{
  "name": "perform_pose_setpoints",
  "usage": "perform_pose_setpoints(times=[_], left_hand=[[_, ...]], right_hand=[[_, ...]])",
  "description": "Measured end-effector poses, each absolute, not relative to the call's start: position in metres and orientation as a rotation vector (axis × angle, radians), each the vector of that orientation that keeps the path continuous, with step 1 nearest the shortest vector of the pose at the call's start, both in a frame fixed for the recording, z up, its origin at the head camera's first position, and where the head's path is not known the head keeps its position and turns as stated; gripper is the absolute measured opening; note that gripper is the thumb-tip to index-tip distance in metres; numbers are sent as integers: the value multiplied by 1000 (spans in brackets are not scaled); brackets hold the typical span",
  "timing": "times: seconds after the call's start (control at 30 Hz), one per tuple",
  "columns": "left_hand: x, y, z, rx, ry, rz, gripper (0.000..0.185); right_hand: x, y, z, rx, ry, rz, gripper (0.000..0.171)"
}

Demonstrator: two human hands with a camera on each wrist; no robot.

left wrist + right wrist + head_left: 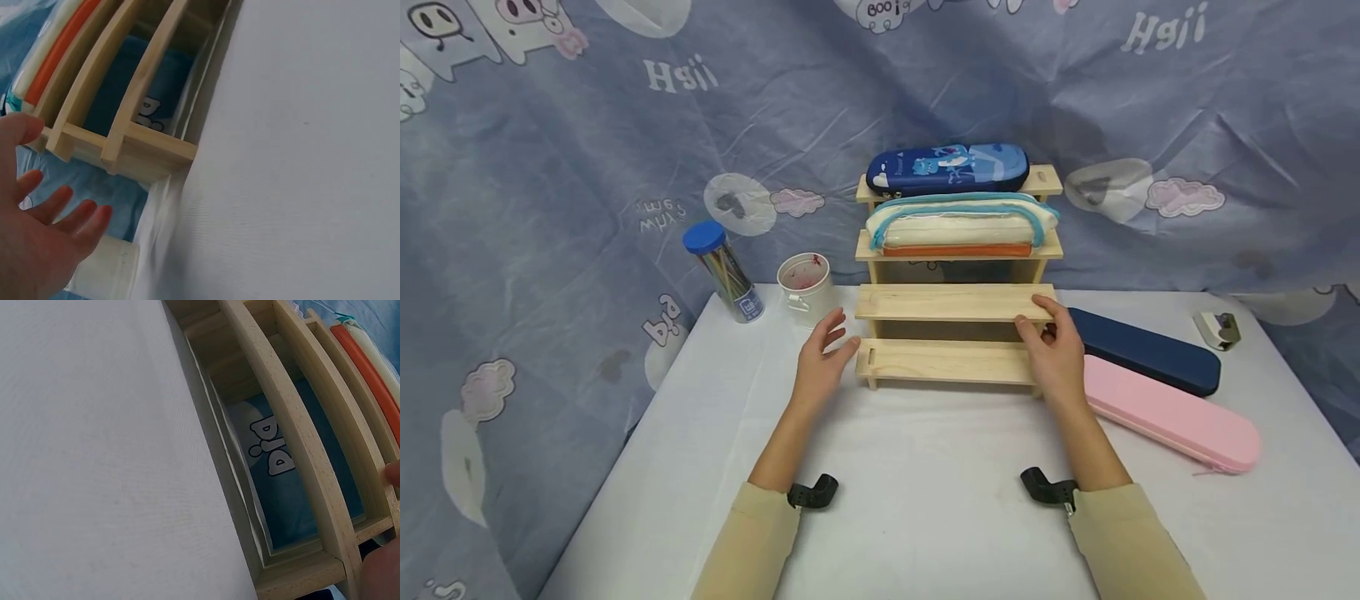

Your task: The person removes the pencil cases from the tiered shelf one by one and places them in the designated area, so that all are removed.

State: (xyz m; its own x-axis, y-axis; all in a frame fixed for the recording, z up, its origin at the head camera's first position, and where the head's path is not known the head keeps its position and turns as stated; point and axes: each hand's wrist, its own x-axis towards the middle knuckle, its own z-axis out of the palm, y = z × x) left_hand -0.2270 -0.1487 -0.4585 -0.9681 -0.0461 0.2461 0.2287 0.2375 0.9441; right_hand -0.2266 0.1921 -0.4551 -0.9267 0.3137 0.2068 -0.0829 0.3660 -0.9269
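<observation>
The stepped wooden rack [955, 333] stood at the far middle of the white table [925, 500], four tiers rising toward the back, the lowest two bare. The right hand [1056, 354] rested at the rack's right end, fingers laid over the second step's edge and lightly curled against it; whether it truly gripped or only touched could not be told. The left hand [822, 358] hovered just beside the left end, fingers spread and relaxed, holding nothing; the left wrist view showed the palm [37, 244] open and apart from the wood. The rack looked like pale unfinished softwood: stiff, light, matte, not slippery, with slotted side pieces, so probably best taken by both ends low down, kept level. Loaded top tiers would make it top-heavy. On the top step lay a dark blue hard-shell pencil case [947, 169], glossy and rounded; below it a soft white pouch with teal trim [961, 223] over an orange strip, squashy and likely to slide if tilted. Right of the rack lay a navy flat case [1142, 354] and nearer a pink flat case [1172, 415], both smooth and rigid-looking. To the left stood a clear tube with a blue cap [724, 271] and a small white mug [805, 287]. A printed blue cloth [550, 167] hung behind.
</observation>
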Motion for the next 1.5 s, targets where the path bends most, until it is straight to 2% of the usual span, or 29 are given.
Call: perform_pose_setpoints(times=[0.3,0.57,0.8,1.07,1.5], left_hand=[[-236,-149,-429,-205,-2206,-1778,49],[-231,-135,-369,-276,-2210,-1720,49],[-243,-132,-338,-337,-2248,-1681,51],[-281,-136,-345,-355,-2227,-1670,52],[-301,-132,-329,-375,-2300,-1599,59]], right_hand=[[-227,191,-455,-212,-2293,1566,52],[-227,191,-456,-213,-2302,1537,52],[-227,191,-455,-201,-2301,1530,51],[-227,192,-456,-200,-2314,1507,52],[-227,192,-457,-191,-2304,1508,52]])
